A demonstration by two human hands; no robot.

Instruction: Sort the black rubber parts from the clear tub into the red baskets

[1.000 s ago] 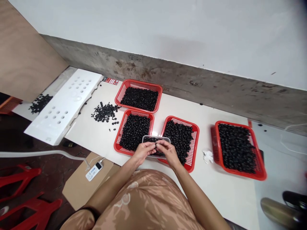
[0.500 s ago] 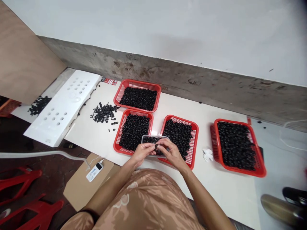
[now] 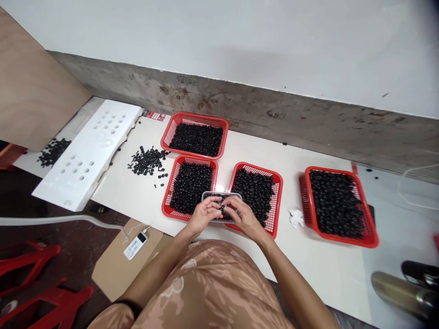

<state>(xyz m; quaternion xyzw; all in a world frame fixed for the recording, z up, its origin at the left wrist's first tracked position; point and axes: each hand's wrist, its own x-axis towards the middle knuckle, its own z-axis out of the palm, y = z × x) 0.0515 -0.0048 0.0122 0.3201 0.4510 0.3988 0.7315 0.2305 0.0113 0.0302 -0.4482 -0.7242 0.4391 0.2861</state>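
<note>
Over a small clear tub [image 3: 205,195] of black parts, my left hand [image 3: 202,216] and my right hand [image 3: 247,222] meet at the fingertips. A small black part [image 3: 222,209], its shape too small to make out, is pinched between them. The fingers of my left hand are slightly spread above the thumb. Behind the tub's left side is a red basket [image 3: 166,206] of black ring-like pieces. Another red basket [image 3: 278,201] of similar pieces lies at its right, partly under my right hand.
A third red basket [image 3: 224,139] stands behind, and a fourth red basket [image 3: 372,237] is far right near crumpled white tissue [image 3: 296,218]. Loose black parts [image 3: 147,161] lie left, beside a white panel with holes [image 3: 80,155]. A power bank [image 3: 135,246] rests on cardboard below.
The fingers of my left hand have spread a little and shifted around the small black part. My right hand stays nearly in place. The view has moved slightly.
</note>
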